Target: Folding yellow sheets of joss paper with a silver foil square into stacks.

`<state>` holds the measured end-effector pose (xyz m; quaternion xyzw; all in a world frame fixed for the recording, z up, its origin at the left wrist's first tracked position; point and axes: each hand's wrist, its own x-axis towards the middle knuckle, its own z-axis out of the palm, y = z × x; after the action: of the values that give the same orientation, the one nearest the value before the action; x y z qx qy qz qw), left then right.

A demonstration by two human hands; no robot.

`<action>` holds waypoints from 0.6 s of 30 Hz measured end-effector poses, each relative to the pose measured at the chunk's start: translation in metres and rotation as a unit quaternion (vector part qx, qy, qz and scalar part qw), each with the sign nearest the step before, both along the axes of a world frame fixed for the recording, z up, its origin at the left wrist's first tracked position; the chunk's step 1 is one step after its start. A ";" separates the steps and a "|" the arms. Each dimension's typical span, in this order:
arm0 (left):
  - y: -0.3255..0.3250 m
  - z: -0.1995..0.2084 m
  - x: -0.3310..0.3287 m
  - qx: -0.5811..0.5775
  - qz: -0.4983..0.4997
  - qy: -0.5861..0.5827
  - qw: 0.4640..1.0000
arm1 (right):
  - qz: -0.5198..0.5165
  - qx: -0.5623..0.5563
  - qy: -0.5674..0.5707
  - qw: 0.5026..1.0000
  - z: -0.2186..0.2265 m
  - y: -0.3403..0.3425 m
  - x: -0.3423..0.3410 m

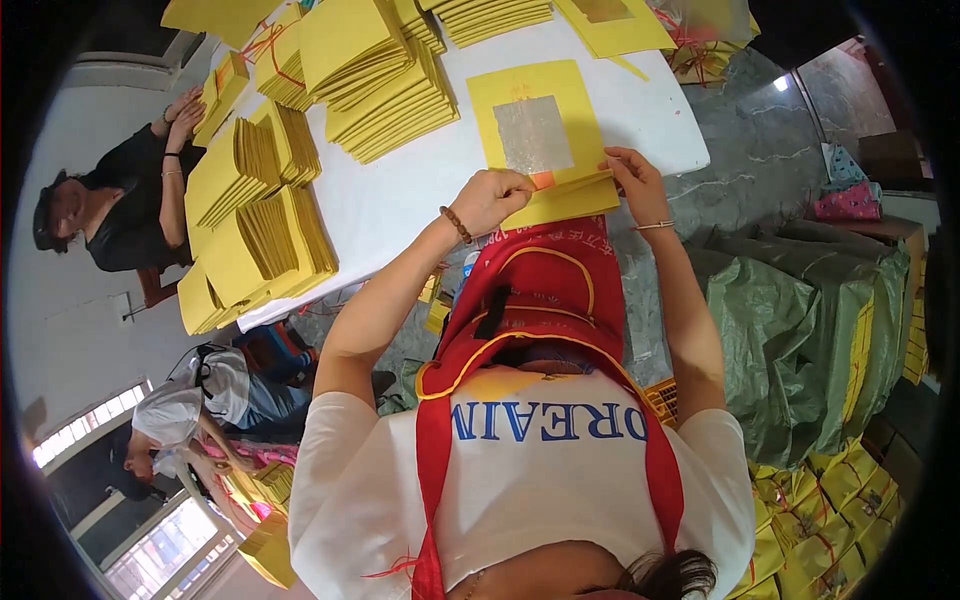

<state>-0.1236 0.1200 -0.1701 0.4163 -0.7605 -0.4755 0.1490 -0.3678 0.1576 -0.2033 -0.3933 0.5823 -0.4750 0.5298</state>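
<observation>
A yellow paper sheet (585,108) with a silver foil square (535,135) in its middle lies at the near edge of the white table. Its near strip is folded over, and a small orange patch shows beside the fold. My left hand (490,203), with a beaded bracelet at the wrist, closes on the left part of that fold. At the fold's right end, my right hand (637,185) pinches the paper between thumb and fingers. A red apron covers my lap just under the sheet.
Stacks of folded yellow paper (390,105) cover the table's left and far side. Another sheet (615,30) lies at the far right. Green-covered bundles (780,330) stand on my right above tied yellow packs (820,520). Two people work on the left with yellow paper.
</observation>
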 end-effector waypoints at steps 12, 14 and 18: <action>0.003 -0.002 0.002 0.001 0.007 0.020 1.000 | 0.031 -0.039 0.045 0.998 0.007 0.005 -0.001; 0.006 0.006 0.001 0.026 -0.006 -0.017 0.999 | 0.044 -0.047 0.067 0.996 0.016 0.007 0.000; 0.022 0.011 -0.008 -0.210 -0.106 -0.051 0.971 | 0.034 0.023 -0.037 0.998 0.019 0.007 -0.002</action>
<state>-0.1318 0.1420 -0.1586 0.3165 -0.8898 -0.2965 0.1423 -0.3700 0.1642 -0.1841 -0.3831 0.5592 -0.4574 0.5756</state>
